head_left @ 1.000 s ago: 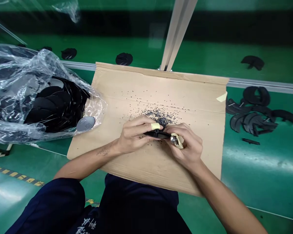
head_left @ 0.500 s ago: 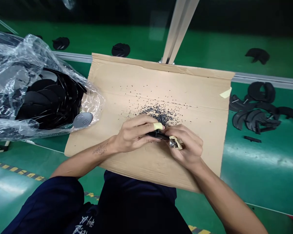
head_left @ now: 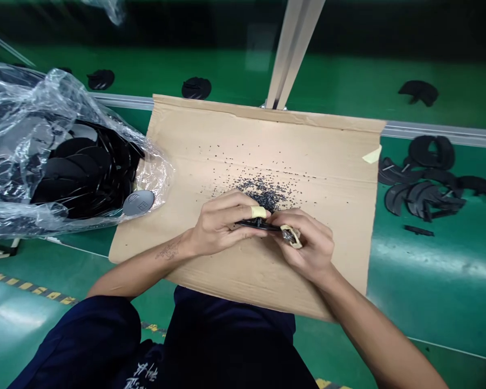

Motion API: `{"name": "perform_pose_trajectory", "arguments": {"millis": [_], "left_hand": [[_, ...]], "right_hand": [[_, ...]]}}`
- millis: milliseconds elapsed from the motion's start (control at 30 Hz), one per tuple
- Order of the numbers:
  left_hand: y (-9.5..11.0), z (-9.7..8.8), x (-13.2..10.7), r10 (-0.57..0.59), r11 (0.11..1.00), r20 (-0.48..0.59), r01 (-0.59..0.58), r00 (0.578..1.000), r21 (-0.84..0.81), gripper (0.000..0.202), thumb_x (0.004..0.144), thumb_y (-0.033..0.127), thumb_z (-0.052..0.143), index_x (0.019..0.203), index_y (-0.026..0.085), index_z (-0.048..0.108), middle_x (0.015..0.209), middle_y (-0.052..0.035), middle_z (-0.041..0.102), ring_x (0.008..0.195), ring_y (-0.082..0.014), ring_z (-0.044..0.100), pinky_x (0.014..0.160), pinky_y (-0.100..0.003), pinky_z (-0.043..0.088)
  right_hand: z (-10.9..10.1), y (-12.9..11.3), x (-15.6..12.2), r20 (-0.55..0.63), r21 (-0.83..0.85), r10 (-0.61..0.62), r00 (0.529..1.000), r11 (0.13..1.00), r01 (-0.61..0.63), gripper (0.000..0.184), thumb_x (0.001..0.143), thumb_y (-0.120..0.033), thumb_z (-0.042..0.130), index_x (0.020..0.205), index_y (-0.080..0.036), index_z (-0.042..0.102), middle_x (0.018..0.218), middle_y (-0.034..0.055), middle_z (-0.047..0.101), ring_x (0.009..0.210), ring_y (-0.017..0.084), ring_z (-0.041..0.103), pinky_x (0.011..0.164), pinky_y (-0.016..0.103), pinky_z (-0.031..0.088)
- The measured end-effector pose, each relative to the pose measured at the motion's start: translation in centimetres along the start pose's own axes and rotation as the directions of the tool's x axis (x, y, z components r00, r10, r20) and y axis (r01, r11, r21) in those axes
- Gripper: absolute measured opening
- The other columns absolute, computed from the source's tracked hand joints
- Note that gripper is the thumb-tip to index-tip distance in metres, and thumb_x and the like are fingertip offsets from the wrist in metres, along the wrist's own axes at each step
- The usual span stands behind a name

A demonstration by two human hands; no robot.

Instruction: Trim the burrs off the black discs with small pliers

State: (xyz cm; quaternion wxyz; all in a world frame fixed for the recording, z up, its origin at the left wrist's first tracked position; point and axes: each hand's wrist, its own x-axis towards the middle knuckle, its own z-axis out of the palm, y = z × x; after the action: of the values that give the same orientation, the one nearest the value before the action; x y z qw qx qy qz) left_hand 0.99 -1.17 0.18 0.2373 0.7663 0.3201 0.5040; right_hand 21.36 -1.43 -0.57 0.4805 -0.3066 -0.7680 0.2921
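Observation:
My left hand (head_left: 222, 221) grips a thin black plastic disc (head_left: 259, 224) edge-on, fingers above and thumb below; pale tape wraps one finger. Closed in my right hand (head_left: 308, 237) is a small tool (head_left: 288, 236) with a shiny metal end and pale yellow wrapping. Its working tip is hidden by my fingers, beside the disc. Both hands are close together over a cardboard sheet (head_left: 210, 127). Just beyond them lies a heap of tiny black plastic bits (head_left: 267, 193), with more scattered around it.
On the left, a clear plastic bag (head_left: 56, 86) holds many black discs (head_left: 76, 162), and a grey disc (head_left: 138, 202) lies at its mouth. Curved black parts (head_left: 425, 197) are piled on the green table (head_left: 429, 302) to the right. A metal post (head_left: 294, 54) rises behind the cardboard.
The view has shifted slightly. My left hand and the disc have tilted a little, showing the disc flatter; both hands keep their holds.

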Motion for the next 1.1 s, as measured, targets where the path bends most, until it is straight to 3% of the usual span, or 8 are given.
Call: {"name": "perform_pose_trajectory", "arguments": {"millis": [133, 333, 433, 533, 633, 767, 933, 1100], "left_hand": [[0.1, 0.2, -0.2, -0.072, 0.994, 0.057, 0.077, 0.996, -0.078, 0.030, 0.092, 0.032, 0.072, 0.119, 0.018, 0.070, 0.102, -0.0076, 0.077, 0.094, -0.0152, 0.073, 0.082, -0.029, 0.061], [0.3, 0.3, -0.3, -0.120, 0.991, 0.018, 0.121, 0.993, -0.055, 0.016, 0.090, 0.023, 0.075, 0.103, 0.015, 0.073, 0.092, -0.0056, 0.077, 0.085, -0.0119, 0.071, 0.078, -0.023, 0.057], [0.0, 0.1, -0.2, -0.137, 0.981, 0.074, 0.145, 0.988, -0.129, 0.033, 0.088, 0.045, 0.075, 0.103, 0.015, 0.074, 0.088, -0.0062, 0.075, 0.081, -0.0131, 0.068, 0.074, -0.025, 0.056], [-0.4, -0.2, 0.0, -0.261, 0.882, 0.191, 0.314, 0.946, -0.351, 0.065, 0.091, 0.072, 0.048, 0.104, 0.014, 0.076, 0.087, -0.0095, 0.074, 0.079, -0.0153, 0.068, 0.070, -0.028, 0.056], [-0.6, -0.4, 0.2, -0.387, 0.744, 0.293, 0.484, 0.874, -0.461, 0.047, 0.096, 0.057, 0.058, 0.096, 0.014, 0.078, 0.089, -0.0093, 0.073, 0.078, -0.0134, 0.069, 0.068, -0.024, 0.056], [-0.7, -0.5, 0.3, -0.435, 0.648, 0.376, 0.574, 0.818, -0.501, 0.024, 0.082, 0.036, 0.082, 0.086, 0.013, 0.077, 0.083, -0.0059, 0.071, 0.073, -0.0105, 0.068, 0.064, -0.020, 0.055], [-0.7, -0.5, 0.3, -0.417, 0.679, 0.362, 0.550, 0.834, -0.487, 0.020, 0.081, 0.031, 0.083, 0.081, 0.012, 0.075, 0.080, -0.0049, 0.070, 0.071, -0.0096, 0.066, 0.063, -0.019, 0.054], [-1.1, -0.2, 0.0, -0.427, 0.715, 0.314, 0.530, 0.848, -0.456, 0.032, 0.091, 0.045, 0.071, 0.088, 0.013, 0.076, 0.083, -0.0060, 0.070, 0.073, -0.0110, 0.067, 0.064, -0.021, 0.054]], "right_hand": [[0.0, 0.0, 0.1, -0.030, 0.072, 0.080, 0.996, 0.994, -0.078, 0.019, 0.085, -0.006, 0.070, 0.095, -0.022, 0.066, 0.088, 0.0041, 0.072, 0.079, 0.017, 0.071, 0.071, 0.030, 0.059], [-0.2, -0.1, 0.5, -0.038, 0.085, 0.090, 0.995, 0.993, -0.086, 0.018, 0.085, -0.012, 0.074, 0.100, -0.022, 0.069, 0.096, 0.0067, 0.074, 0.088, 0.020, 0.071, 0.078, 0.035, 0.060], [-0.5, -0.1, 0.5, -0.033, 0.082, 0.070, 0.997, 0.994, -0.067, 0.018, 0.085, -0.010, 0.073, 0.098, -0.022, 0.070, 0.097, 0.0075, 0.073, 0.089, 0.021, 0.071, 0.077, 0.036, 0.059], [-0.7, -0.1, 0.4, -0.023, 0.082, 0.061, 0.998, 0.995, -0.059, 0.018, 0.085, -0.009, 0.070, 0.097, -0.022, 0.070, 0.095, 0.0071, 0.071, 0.086, 0.020, 0.069, 0.074, 0.035, 0.058], [-0.7, -0.1, 0.4, -0.014, 0.089, 0.054, 0.998, 0.995, -0.052, 0.016, 0.085, -0.010, 0.071, 0.096, -0.021, 0.069, 0.093, 0.0059, 0.068, 0.082, 0.018, 0.067, 0.069, 0.032, 0.056], [-0.6, 0.0, 0.3, 0.028, 0.085, -0.004, 1.000, 0.996, 0.002, 0.019, 0.086, -0.004, 0.066, 0.097, -0.020, 0.068, 0.090, 0.0047, 0.067, 0.078, 0.015, 0.066, 0.067, 0.028, 0.054], [-0.6, 0.0, 0.2, 0.089, 0.059, -0.034, 0.995, 0.998, 0.029, 0.012, 0.092, -0.012, 0.062, 0.098, -0.019, 0.068, 0.090, 0.0070, 0.069, 0.077, 0.016, 0.067, 0.063, 0.029, 0.054], [-0.4, 0.0, 0.3, 0.018, 0.005, 0.023, 1.000, 1.000, -0.023, 0.013, 0.089, -0.011, 0.066, 0.097, -0.021, 0.069, 0.088, 0.0056, 0.068, 0.075, 0.017, 0.066, 0.063, 0.030, 0.055]]}}
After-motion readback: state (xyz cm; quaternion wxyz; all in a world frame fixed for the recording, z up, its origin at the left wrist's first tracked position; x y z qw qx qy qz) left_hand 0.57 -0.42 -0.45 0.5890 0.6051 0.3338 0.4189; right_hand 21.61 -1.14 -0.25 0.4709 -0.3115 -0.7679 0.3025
